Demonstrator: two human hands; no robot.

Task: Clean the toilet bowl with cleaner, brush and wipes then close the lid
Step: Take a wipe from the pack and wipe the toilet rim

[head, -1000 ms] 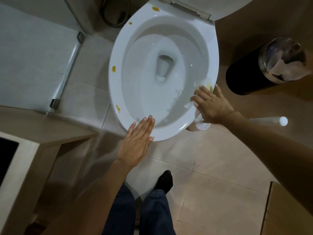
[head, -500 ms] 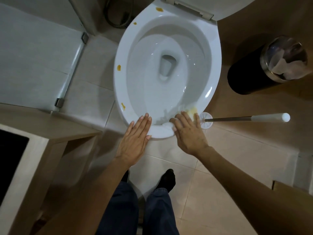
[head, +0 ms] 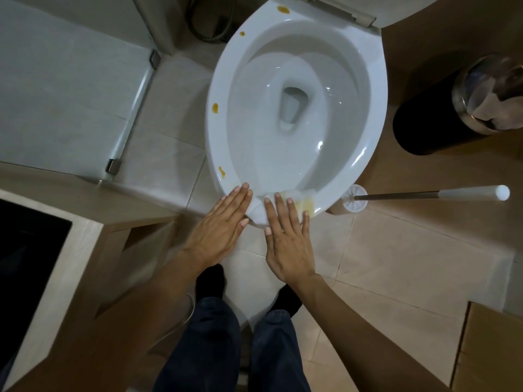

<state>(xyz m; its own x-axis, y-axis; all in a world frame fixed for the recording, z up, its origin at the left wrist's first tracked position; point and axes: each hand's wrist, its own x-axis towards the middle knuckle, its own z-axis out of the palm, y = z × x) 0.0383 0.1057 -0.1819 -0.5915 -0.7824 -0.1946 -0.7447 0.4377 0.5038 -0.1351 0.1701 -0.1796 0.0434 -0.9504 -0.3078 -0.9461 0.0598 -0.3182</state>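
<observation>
The right hand (head: 288, 239) is covering most of the wipe (head: 304, 203), leaving only its yellow-stained end and a white corner showing. The toilet bowl's (head: 368, 114) front edge is disappearing under both hands, and the raised lid (head: 339, 7) is being cut off by the top edge. The bin (head: 424, 120) is running off the right side, its contents too dim to tell. The brush (head: 430, 195) bristles are tucking partly behind the bowl.

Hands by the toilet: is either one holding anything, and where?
Nothing is gripped. The right hand presses a wipe flat on the toilet rim; the left hand rests there.
</observation>
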